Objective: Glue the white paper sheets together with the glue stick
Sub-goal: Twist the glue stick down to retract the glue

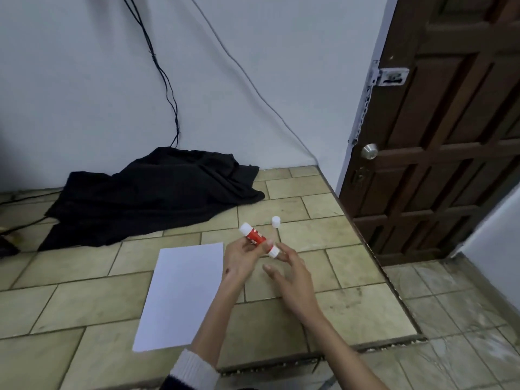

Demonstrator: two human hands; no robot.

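My left hand [240, 261] grips a red glue stick [256, 237] with white ends, held tilted just above the tiled platform. My right hand [292, 277] hovers beside the stick's lower white end, its fingers spread and relaxed and the fingertips close to that end; I cannot tell if they touch it. A small white cap [276, 221] stands upright on the tiles just beyond the hands. A white paper sheet [183, 294] lies flat on the tiles to the left of my left hand; it looks like one sheet, and I cannot tell if another lies under it.
A crumpled black cloth [152, 192] lies at the back left against the white wall, with cables hanging above it. The tiled platform [337, 313] ends in a step down at the right and front. A dark wooden door [439, 153] stands at the right.
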